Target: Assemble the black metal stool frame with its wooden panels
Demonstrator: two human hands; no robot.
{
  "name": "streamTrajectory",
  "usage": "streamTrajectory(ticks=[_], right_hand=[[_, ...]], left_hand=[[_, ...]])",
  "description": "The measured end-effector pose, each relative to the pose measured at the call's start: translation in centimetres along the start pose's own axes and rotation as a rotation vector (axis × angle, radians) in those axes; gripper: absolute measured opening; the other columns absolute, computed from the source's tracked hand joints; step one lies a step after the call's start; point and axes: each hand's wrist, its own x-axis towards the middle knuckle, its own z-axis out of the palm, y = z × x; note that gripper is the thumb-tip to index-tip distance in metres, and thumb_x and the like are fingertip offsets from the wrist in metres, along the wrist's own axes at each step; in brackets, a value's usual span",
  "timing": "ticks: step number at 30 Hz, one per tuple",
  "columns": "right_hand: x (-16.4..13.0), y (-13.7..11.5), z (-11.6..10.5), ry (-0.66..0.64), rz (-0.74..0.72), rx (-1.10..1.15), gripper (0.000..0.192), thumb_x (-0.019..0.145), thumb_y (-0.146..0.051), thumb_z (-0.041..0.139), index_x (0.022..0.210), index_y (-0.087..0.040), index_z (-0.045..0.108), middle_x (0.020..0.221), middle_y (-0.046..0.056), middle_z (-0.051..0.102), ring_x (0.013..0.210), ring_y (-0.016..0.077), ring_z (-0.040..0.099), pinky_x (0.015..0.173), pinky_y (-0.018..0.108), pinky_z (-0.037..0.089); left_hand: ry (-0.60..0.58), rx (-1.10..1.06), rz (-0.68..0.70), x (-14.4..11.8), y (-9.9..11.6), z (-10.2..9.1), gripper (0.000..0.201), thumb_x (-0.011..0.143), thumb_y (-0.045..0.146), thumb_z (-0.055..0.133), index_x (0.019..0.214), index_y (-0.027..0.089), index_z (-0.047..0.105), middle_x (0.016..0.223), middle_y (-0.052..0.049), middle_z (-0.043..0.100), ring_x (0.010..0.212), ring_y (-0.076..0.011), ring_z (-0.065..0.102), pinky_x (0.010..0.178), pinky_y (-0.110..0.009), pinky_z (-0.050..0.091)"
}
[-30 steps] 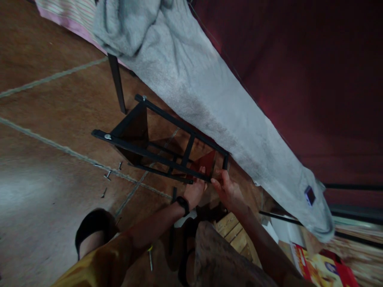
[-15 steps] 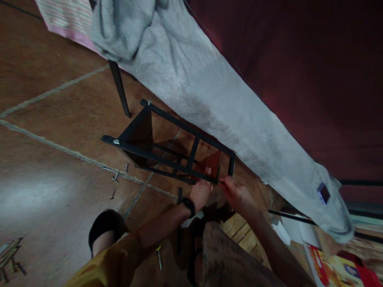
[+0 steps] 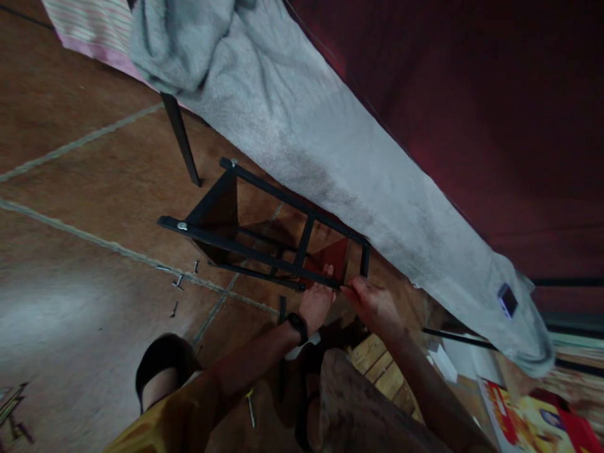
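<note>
A black metal shelf frame lies on its side on the tiled floor. A dark panel is set in its left part and a reddish-brown panel near its right end. My left hand is laid over the near rail by the reddish panel, its fingers around the rail. At that rail's right end, my right hand is closed in a pinch. Whatever lies between its fingertips is too small and dark to make out.
Several loose bolts lie on the floor at left. A yellow-handled screwdriver is near my feet. A grey blanket hangs close behind the frame, with a phone on it. Wooden slats and a red-yellow box are at right.
The view has shifted slightly. My right hand's wrist and fingers have turned a little at the rail end; my left hand stays on the frame.
</note>
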Motion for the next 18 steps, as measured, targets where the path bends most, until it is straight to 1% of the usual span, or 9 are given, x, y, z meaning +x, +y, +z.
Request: streamTrajectory(ticks=[2, 6, 7, 9, 11, 13, 14, 16, 18], right_hand=[[0.04, 0.0, 0.03, 0.016, 0.035, -0.041, 0.027, 0.096, -0.04, 0.04, 0.081, -0.021, 0.053, 0.078, 0.003, 0.065, 0.069, 0.0162, 0.064, 0.056, 0.025, 0.036], [-0.2, 0.27, 0.22, 0.029, 0.077, 0.089, 0.024, 0.096, -0.042, 0.04, 0.102, -0.022, 0.052, 0.08, 0.002, 0.066, 0.068, 0.0155, 0.064, 0.056, 0.024, 0.038], [-0.25, 0.34, 0.34, 0.028, 0.064, 0.106, 0.024, 0.097, -0.04, 0.038, 0.102, -0.021, 0.052, 0.08, 0.002, 0.066, 0.068, 0.0154, 0.064, 0.057, 0.024, 0.039], [-0.23, 0.42, 0.65, 0.038, 0.04, 0.059, 0.026, 0.098, -0.037, 0.034, 0.09, -0.021, 0.053, 0.08, 0.003, 0.066, 0.069, 0.0155, 0.064, 0.057, 0.024, 0.038], [-0.11, 0.41, 0.92, 0.068, 0.054, -0.042, 0.03, 0.098, -0.039, 0.036, 0.079, -0.021, 0.052, 0.076, 0.003, 0.065, 0.066, 0.016, 0.063, 0.055, 0.025, 0.035], [-0.01, 0.36, 1.01, 0.088, 0.082, -0.087, 0.031, 0.096, -0.042, 0.04, 0.076, -0.021, 0.052, 0.073, 0.002, 0.065, 0.063, 0.0161, 0.062, 0.052, 0.026, 0.033], [-0.01, 0.33, 0.97, 0.097, 0.1, -0.07, 0.03, 0.095, -0.044, 0.041, 0.078, -0.022, 0.053, 0.073, 0.001, 0.065, 0.062, 0.016, 0.062, 0.052, 0.026, 0.034], [-0.11, 0.31, 0.78, 0.092, 0.119, 0.038, 0.025, 0.095, -0.043, 0.042, 0.091, -0.022, 0.055, 0.076, 0.001, 0.066, 0.064, 0.0152, 0.063, 0.054, 0.025, 0.037], [-0.25, 0.34, 0.61, 0.076, 0.089, 0.158, 0.024, 0.097, -0.04, 0.04, 0.103, -0.022, 0.054, 0.085, 0.002, 0.067, 0.072, 0.0147, 0.065, 0.059, 0.023, 0.041]], left_hand=[[0.008, 0.013, -0.006, -0.02, 0.04, 0.12, 0.062, 0.094, 0.027, 0.039, 0.149, 0.009, 0.016, 0.148, -0.02, 0.032, 0.126, -0.022, 0.049, 0.082, -0.025, 0.052], [0.021, 0.01, 0.019, -0.03, -0.03, 0.26, 0.065, 0.093, 0.026, 0.041, 0.149, 0.009, 0.014, 0.149, -0.02, 0.031, 0.128, -0.0215, 0.047, 0.084, -0.024, 0.052], [0.021, 0.009, 0.02, -0.03, -0.03, 0.29, 0.066, 0.093, 0.026, 0.042, 0.149, 0.009, 0.014, 0.149, -0.019, 0.031, 0.128, -0.0214, 0.047, 0.085, -0.024, 0.052], [0.02, 0.01, 0.013, -0.03, 0.0, 0.33, 0.066, 0.093, 0.027, 0.042, 0.149, 0.01, 0.012, 0.149, -0.019, 0.032, 0.128, -0.0213, 0.047, 0.086, -0.025, 0.051], [0.02, 0.01, 0.005, -0.02, 0.07, 0.32, 0.066, 0.093, 0.027, 0.041, 0.15, 0.009, 0.011, 0.149, -0.019, 0.032, 0.128, -0.0213, 0.047, 0.086, -0.025, 0.051], [0.019, 0.006, 0.004, 0.03, 0.12, 0.24, 0.066, 0.093, 0.027, 0.04, 0.15, 0.01, 0.01, 0.149, -0.02, 0.031, 0.127, -0.0214, 0.047, 0.085, -0.025, 0.052], [0.017, 0.004, 0.004, 0.06, 0.12, 0.18, 0.066, 0.093, 0.027, 0.04, 0.15, 0.01, 0.009, 0.149, -0.02, 0.031, 0.127, -0.0216, 0.048, 0.084, -0.026, 0.052], [0.01, -0.004, 0.006, 0.14, 0.07, 0.03, 0.068, 0.093, 0.026, 0.041, 0.15, 0.01, 0.007, 0.149, -0.02, 0.031, 0.127, -0.0222, 0.048, 0.081, -0.026, 0.053], [0.009, -0.015, 0.003, 0.21, 0.03, -0.08, 0.07, 0.092, 0.025, 0.042, 0.15, 0.01, 0.007, 0.149, -0.02, 0.03, 0.126, -0.0224, 0.048, 0.079, -0.026, 0.053]])
